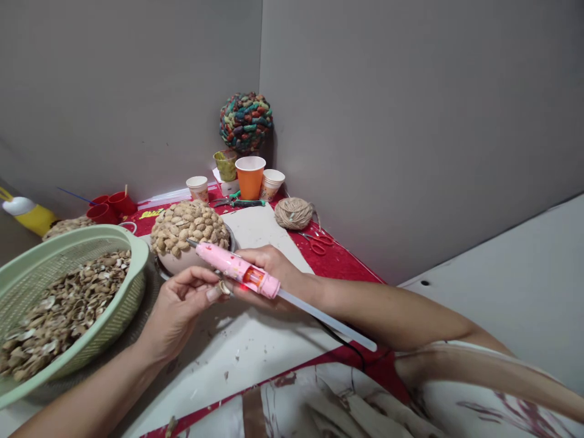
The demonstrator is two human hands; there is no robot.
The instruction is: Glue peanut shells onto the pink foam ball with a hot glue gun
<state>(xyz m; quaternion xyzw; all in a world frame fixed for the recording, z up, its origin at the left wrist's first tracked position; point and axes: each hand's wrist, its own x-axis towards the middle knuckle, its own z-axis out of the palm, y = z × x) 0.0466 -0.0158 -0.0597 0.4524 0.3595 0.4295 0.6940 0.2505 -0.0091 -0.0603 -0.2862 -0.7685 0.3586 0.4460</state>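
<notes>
My right hand is wrapped round a pink hot glue gun, with a long clear glue stick sticking out of its back end. The gun's nozzle points left, just in front of a ball whose upper part is covered with rows of tan nut shells. Its lower part is bare and smooth. Between thumb and fingertips, my left hand pinches a small nut shell, close beside the gun's body.
A green colander full of loose shells stands at left. Behind are red cups, an orange cup, pliers and a multicoloured ball. A twine ball and red scissors lie right. A black cord trails near my lap.
</notes>
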